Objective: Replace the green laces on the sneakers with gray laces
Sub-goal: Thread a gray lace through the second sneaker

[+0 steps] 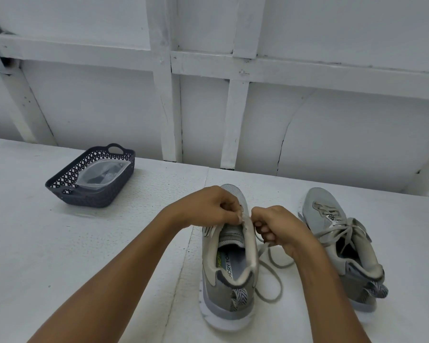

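- Left hand (208, 206), right of dark basket (97, 194) holding a clear bag (102, 174): fingers curled, eyelet edge of middle sneaker (223, 288) is pinched. Right hand (280, 226)?
- Clamped on gray lace (280, 285) just beside that edge; slack is looped on table (109, 243). Second sneaker (320, 206) is laid farther right, tilted, laced gray.

Left hand (206, 206), right hand (279, 229): probably curled, adjacent
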Demonstrator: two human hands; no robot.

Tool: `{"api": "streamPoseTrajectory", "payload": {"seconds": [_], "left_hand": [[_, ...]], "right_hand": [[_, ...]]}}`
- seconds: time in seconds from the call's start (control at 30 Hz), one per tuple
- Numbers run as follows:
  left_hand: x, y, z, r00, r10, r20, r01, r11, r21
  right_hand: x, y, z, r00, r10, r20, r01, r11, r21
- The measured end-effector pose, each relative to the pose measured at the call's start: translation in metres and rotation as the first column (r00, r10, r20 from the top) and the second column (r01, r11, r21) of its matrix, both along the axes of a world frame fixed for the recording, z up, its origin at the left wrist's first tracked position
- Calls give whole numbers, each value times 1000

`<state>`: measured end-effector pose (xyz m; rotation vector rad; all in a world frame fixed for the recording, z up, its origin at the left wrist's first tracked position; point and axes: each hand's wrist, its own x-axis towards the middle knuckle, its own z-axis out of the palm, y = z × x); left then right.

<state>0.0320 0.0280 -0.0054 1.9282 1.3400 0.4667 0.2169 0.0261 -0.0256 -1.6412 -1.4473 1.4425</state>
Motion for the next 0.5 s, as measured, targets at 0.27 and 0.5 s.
{"api": "streamPoseTrajectory", "payload": {"seconds": [0.27,0.5], "left_hand": [[2,-1,-4,989,143,39,-143,990,-5],[10,2,-2,948,301,102,-285,948,-142]], "right_hand": [[6,-3,1,989,150,-13,-147,981,127],[11,-5,-2,974,211,-80,-186,953,239]]}}
